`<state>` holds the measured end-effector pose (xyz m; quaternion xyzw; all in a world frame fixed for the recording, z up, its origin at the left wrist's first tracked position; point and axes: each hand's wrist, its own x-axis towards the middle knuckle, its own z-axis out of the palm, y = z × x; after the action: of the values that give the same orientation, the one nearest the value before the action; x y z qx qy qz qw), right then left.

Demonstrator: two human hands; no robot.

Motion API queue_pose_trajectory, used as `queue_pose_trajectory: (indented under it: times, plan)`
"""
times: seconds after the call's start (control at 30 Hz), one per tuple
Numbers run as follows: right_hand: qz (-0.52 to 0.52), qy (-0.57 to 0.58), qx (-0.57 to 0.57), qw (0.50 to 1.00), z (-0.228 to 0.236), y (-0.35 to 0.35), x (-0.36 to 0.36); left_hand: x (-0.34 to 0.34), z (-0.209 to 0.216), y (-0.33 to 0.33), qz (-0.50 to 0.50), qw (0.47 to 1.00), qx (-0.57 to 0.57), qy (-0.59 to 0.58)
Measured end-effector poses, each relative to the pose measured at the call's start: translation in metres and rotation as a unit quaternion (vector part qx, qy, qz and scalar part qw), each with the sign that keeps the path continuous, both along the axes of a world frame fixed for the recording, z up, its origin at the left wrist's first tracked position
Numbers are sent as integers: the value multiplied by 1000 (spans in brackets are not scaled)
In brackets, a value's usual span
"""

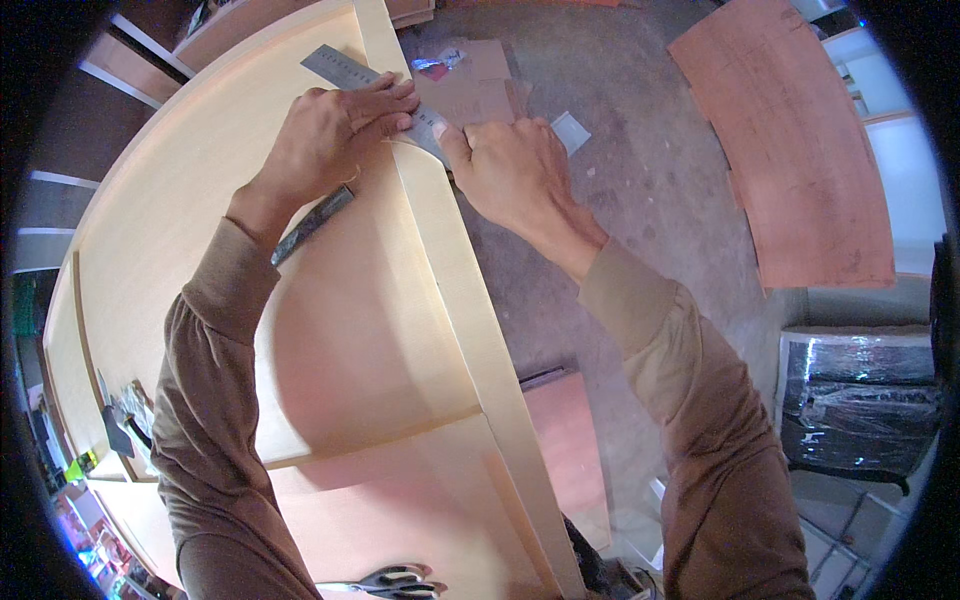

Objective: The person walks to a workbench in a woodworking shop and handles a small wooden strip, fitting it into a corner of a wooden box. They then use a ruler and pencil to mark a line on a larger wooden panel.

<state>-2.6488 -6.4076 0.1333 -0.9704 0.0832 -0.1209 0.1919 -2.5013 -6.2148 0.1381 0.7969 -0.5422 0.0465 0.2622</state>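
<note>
A steel ruler (340, 68) lies slantwise across the pale wooden panel (340, 330) and its raised edge strip (445, 270). My left hand (325, 130) presses it down, fingers bent and held close together. My right hand (515, 175) is closed just past the edge strip, its thumb against the ruler's near end. Whatever its curled fingers grip is hidden under the hand. Below my left wrist, a dark narrow bar (313, 225) rests on the panel. A thin curled shaving (352, 174) lies beside that bar.
Black-handled scissors (390, 580) lie at the panel's near end. Cardboard (470, 85) covers part of the concrete floor (620, 220) beyond the edge. On the right stand a reddish-brown board (800, 150) and a plastic-wrapped seat (855, 400). Small tools (125, 425) sit far left.
</note>
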Motion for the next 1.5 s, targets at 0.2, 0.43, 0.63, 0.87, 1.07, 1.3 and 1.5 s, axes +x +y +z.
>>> queue_pose_trajectory:
  times: [0.2,0.43,0.63,0.87,1.07,1.3,1.5]
  plan:
    - [9,7,3,1000,6,-1,-7,-5,11,-2,5,1000,16,-12]
    - [52,-24,-18,998,4,-2,17,0,12,-40,253,953,111,-127]
    - [42,23,-8,999,-1,2,14,3,5,-95,303,936,175,-41]
    - [17,26,-16,999,-4,5,10,9,-19,-85,248,943,194,-110]
    - [8,4,-27,1000,-7,10,7,1,-4,-79,175,956,225,-68]
    - [6,4,-31,999,-11,15,-1,-19,11,-69,261,945,198,7]
    - [2,-9,18,1000,-19,16,-27,-42,-7,-70,265,950,163,-42]
